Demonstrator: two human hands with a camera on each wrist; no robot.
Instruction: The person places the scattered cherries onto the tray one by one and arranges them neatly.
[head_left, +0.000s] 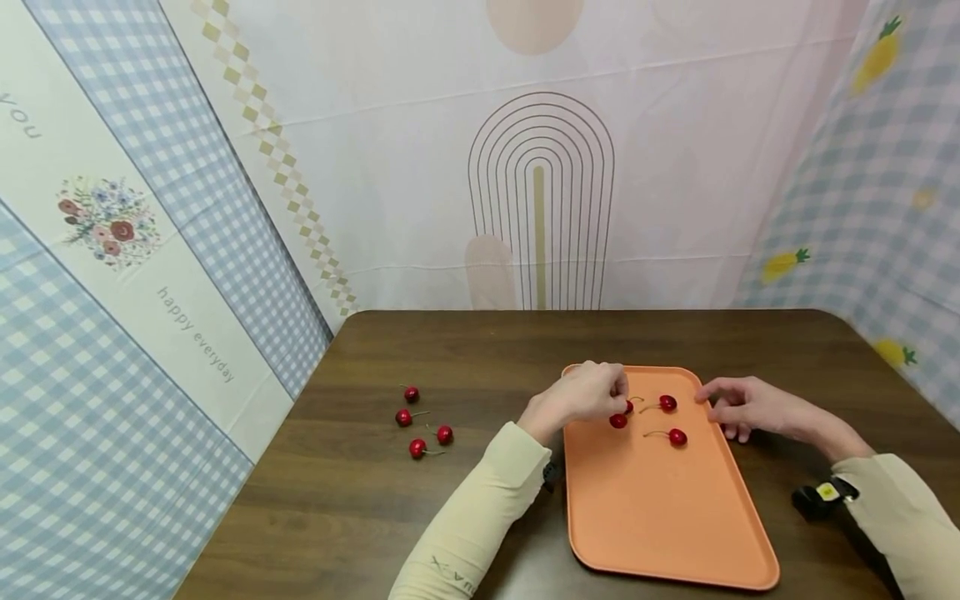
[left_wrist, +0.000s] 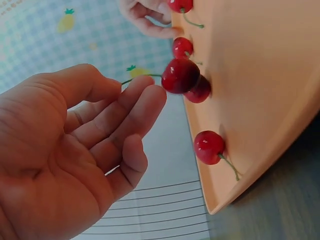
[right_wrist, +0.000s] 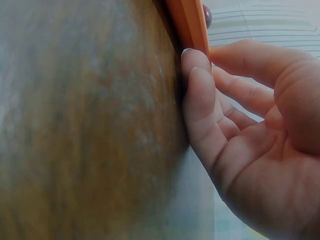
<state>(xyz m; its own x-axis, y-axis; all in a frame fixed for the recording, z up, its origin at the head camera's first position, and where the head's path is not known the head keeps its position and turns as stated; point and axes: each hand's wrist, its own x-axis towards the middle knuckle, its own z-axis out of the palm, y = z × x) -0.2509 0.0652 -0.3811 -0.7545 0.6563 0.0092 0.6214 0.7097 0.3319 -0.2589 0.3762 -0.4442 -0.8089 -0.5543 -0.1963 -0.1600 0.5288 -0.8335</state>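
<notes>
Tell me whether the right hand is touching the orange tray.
Touching. The right wrist view shows it: the right hand grips the edge of the orange tray, its fingers against the rim with no gap visible.

My head view faces forward and down over the orange tray (head_left: pixel 667 517); close wrist views share the right hand (head_left: pixel 761 408) at its rim.

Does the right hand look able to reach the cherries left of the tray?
Probably not: the right hand holds the tray, which lies, with the left arm, between that hand and those cherries.
</notes>
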